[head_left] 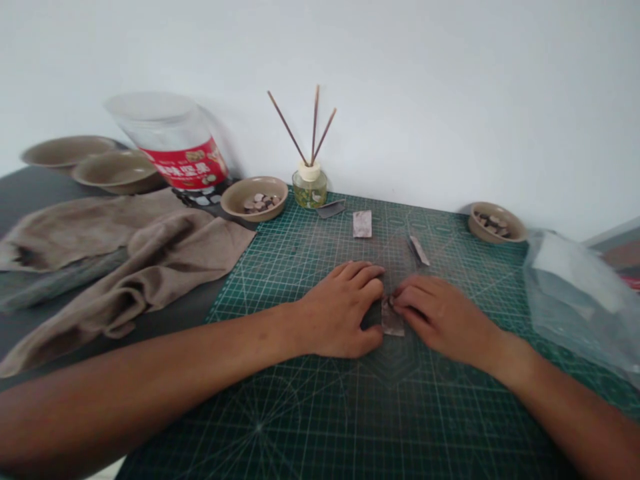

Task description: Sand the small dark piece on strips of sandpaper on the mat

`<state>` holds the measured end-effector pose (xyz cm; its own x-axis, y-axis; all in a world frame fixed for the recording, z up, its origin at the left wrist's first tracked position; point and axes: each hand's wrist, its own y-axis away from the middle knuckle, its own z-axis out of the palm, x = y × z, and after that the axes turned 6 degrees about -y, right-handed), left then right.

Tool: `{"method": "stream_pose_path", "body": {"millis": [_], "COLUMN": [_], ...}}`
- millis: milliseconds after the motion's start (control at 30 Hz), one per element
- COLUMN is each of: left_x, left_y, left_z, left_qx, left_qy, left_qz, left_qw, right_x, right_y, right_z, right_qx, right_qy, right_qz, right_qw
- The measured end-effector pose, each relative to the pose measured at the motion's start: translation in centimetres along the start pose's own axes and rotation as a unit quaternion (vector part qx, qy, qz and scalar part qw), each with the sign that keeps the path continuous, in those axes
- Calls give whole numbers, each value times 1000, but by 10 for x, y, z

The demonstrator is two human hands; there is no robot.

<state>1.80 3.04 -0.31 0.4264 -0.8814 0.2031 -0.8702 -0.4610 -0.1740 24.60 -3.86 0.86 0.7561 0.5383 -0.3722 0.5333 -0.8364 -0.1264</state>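
Note:
A small greyish rectangular piece (393,326) lies on the green cutting mat (310,413) between my hands. My left hand (343,310) rests on the mat along its left side, thumb apart from the bent fingers; whether it touches the piece I cannot tell. My right hand (435,310) reaches in from the right, fingertips pinched together over the piece's upper part. Whatever is in that pinch is too small and blurred to name. Farther back lie a similar flat piece (363,224), a narrow tilted piece (419,251) and a dark grey piece (331,209).
A reed diffuser (310,185) stands by the wall. Bowls with small chips sit at back left (255,199) and back right (497,223). At left are a red-labelled jar (185,163), more bowls (117,172) and a crumpled brown cloth (165,267). A clear plastic bag (575,293) lies right.

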Motion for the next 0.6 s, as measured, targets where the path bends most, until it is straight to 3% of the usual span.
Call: {"method": "stream_pose_path", "body": {"millis": [167, 233, 367, 500, 600], "left_x": [0, 0, -1, 0, 0], "left_y": [0, 0, 0, 0, 0], "left_z": [1, 1, 1, 0, 0], "left_qx": [1, 3, 1, -2, -3], "left_qy": [6, 7, 8, 9, 3], "left_qz": [3, 4, -2, 1, 2], "left_qw": [1000, 1000, 1000, 1000, 1000], "right_x": [0, -1, 3, 1, 0], "right_y": [4, 3, -2, 0, -1], "right_z": [-4, -2, -1, -2, 0], "right_qx": [-59, -53, -4, -57, -30], "right_qy": [-33, -43, -5, -44, -45], "right_qz": [-32, -41, 8, -23, -30], "right_qw": [997, 997, 1000, 997, 998]}}
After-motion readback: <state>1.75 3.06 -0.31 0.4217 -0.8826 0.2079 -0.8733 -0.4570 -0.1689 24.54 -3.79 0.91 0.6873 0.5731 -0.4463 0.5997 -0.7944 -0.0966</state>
